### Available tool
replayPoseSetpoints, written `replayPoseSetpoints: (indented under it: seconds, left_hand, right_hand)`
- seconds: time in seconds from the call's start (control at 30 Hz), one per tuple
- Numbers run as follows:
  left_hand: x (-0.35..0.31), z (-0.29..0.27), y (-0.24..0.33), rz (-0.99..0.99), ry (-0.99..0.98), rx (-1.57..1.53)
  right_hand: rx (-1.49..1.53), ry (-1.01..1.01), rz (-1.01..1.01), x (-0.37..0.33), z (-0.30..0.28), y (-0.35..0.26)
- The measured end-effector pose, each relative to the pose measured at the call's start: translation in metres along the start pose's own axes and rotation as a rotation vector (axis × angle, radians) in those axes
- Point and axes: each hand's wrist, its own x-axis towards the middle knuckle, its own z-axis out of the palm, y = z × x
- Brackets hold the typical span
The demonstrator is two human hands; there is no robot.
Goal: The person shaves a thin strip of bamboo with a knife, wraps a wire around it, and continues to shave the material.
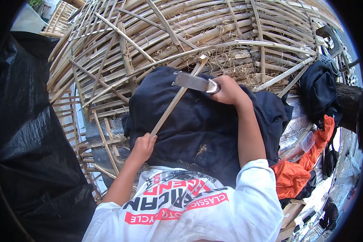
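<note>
Grasping the lower end of the wooden strip in the left hand; slanting upward over the dark cloth. Probably handling light, stiff and splintery; suiting a low hold. Grasping the broad-bladed tool by its handle end in the right hand; crossing the strip, contact unclear; likely feeling heavier.

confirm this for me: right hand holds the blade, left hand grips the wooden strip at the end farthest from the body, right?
Not quite: the head view shows the left hand gripping the strip at the end nearest the body, not the farthest. The right hand does hold the blade.
</note>
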Motion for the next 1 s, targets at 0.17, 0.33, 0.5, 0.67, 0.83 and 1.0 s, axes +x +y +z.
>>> replayPoseSetpoints:
  seconds: [0.17,0.33,0.5,0.67,0.83,1.0]
  left_hand:
    - [0.003,-0.009,0.005,-0.02,-0.051,-0.041]
    - [0.005,-0.008,0.002,-0.001,-0.059,-0.041]
    - [0.0,-0.008,0.002,-0.012,-0.027,-0.054]
    - [-0.003,-0.003,-0.001,0.025,0.013,-0.007]
    - [0.003,-0.005,0.002,0.006,-0.008,0.002]
    - [-0.002,-0.009,0.001,0.027,-0.007,0.017]
  right_hand:
    - [-0.057,0.117,0.139,0.01,0.003,0.006]
    - [0.205,0.214,0.075,0.012,-0.01,0.033]
    - [0.001,-0.158,-0.007,-0.014,-0.004,-0.022]
    - [-0.278,-0.141,0.02,-0.006,0.015,-0.021]
    - [-0.07,0.077,0.254,0.004,-0.013,-0.006]
    - [-0.229,-0.017,0.103,-0.009,0.003,-0.013]
